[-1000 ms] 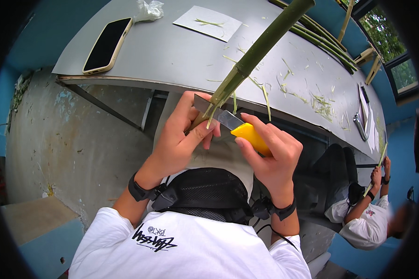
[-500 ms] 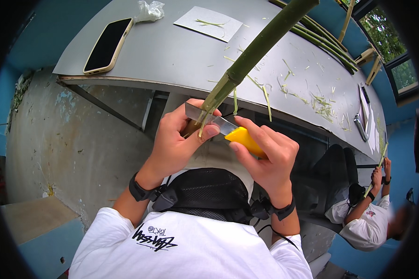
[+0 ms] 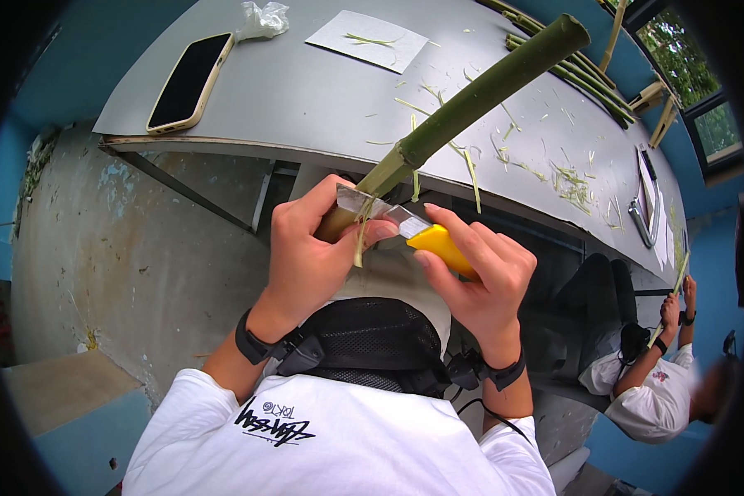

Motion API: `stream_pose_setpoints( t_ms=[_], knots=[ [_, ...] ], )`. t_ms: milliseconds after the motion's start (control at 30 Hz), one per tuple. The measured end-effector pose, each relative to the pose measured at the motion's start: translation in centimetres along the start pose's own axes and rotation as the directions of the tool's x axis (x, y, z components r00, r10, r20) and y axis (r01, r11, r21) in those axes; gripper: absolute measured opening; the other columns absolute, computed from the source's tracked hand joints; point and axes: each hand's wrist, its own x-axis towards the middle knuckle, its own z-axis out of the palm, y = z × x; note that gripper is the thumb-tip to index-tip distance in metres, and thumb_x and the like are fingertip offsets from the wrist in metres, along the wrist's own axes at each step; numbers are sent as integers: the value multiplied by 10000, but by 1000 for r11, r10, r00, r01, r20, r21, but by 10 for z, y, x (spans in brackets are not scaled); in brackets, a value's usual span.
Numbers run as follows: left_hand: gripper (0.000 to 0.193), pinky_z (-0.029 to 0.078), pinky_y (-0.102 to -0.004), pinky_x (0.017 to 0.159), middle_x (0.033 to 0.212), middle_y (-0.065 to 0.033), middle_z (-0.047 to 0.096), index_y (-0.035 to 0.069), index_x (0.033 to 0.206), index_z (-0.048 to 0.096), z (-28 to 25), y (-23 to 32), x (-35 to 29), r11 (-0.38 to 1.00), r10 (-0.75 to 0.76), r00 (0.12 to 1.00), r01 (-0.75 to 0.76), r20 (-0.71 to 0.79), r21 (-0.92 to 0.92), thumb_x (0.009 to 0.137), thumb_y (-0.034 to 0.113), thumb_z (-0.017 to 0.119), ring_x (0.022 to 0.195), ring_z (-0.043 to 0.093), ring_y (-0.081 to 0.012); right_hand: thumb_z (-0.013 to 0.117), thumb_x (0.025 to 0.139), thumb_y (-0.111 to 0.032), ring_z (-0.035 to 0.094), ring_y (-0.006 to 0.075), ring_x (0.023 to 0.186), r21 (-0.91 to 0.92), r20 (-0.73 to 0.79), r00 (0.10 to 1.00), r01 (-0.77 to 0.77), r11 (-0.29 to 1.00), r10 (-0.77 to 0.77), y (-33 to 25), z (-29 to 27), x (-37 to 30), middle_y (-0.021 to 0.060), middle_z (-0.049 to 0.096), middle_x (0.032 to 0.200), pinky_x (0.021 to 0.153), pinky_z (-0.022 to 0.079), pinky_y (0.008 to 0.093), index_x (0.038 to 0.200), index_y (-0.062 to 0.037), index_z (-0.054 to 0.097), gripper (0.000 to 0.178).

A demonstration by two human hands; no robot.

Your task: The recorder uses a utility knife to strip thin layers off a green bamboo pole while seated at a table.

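Observation:
A thick green bamboo stalk (image 3: pixel 471 107) slants up and away to the right over the table edge. Its near end is pared pale, and my left hand (image 3: pixel 312 238) is wrapped round it. In my right hand (image 3: pixel 492 277) is a yellow utility knife (image 3: pixel 440 246), its wide blade (image 3: pixel 370 207) laid across the pared part. A thin peeled strip (image 3: pixel 360 246) hangs from the blade beside my left thumb. That thumb lies close against the blade; whether it presses on it I cannot tell.
The grey table (image 3: pixel 298 103) holds a phone (image 3: pixel 192 83), crumpled plastic (image 3: pixel 262 20), a white sheet (image 3: pixel 365 41), bamboo shavings (image 3: pixel 572 186), several green stalks (image 3: pixel 591 87) and a metal-handled tool (image 3: pixel 641 225). At right, a co-worker (image 3: pixel 649 388) holds a thin strip.
The bamboo stalk has swung, its far end moving right and down. The blade and my right hand have shifted slightly right, and the hanging strip is longer.

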Motion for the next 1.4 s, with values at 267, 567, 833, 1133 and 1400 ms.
stream_pose_setpoints(
  t_ms=[267, 567, 833, 1133, 1400],
  knots=[
    [411, 282, -223, 499, 547, 54, 481, 16, 797, 698, 2, -1, -3, 998, -61, 997, 61, -43, 10, 838, 369, 904, 538, 358, -19, 897, 723, -202, 390, 147, 449, 76, -36, 999, 10, 997, -8, 0, 0, 2, -14, 511, 617, 450, 322, 291, 1204, -142, 788, 497],
    [325, 347, -189, 659, 878, 54, 554, 43, 1197, 634, -2, -6, -6, 871, -207, 948, 290, 240, -396, 968, 232, 765, 758, 447, -17, 874, 747, -209, 436, 161, 456, 125, 30, 998, -60, 990, 57, 3, 5, 1, -5, 572, 644, 465, 365, 291, 1178, -140, 787, 445],
    [373, 372, -199, 675, 946, 37, 532, 33, 1352, 522, -14, 4, 1, 756, -233, 867, 447, 441, -478, 1017, 142, 644, 779, 457, -16, 865, 755, -215, 513, 169, 475, 190, 82, 993, -95, 977, 81, 5, 5, -1, 7, 612, 666, 486, 413, 282, 1176, -149, 786, 434],
    [345, 506, -230, 850, 1176, -58, 686, 7, 1324, 554, -9, 3, -2, 918, -122, 948, 221, 293, -330, 1040, 161, 676, 981, 631, -64, 876, 739, -235, 443, 165, 457, 83, 72, 996, -58, 995, 52, 1, -1, 0, 0, 557, 637, 464, 364, 289, 1190, -161, 787, 466],
    [285, 426, -230, 591, 768, -35, 710, 6, 1143, 596, -5, -8, -4, 992, -13, 982, 36, 191, -119, 998, 201, 745, 641, 591, -39, 889, 720, -234, 388, 156, 453, 53, 22, 1000, -17, 998, 16, 4, -2, -3, -12, 516, 624, 456, 326, 296, 1189, -159, 791, 485]
  ],
)
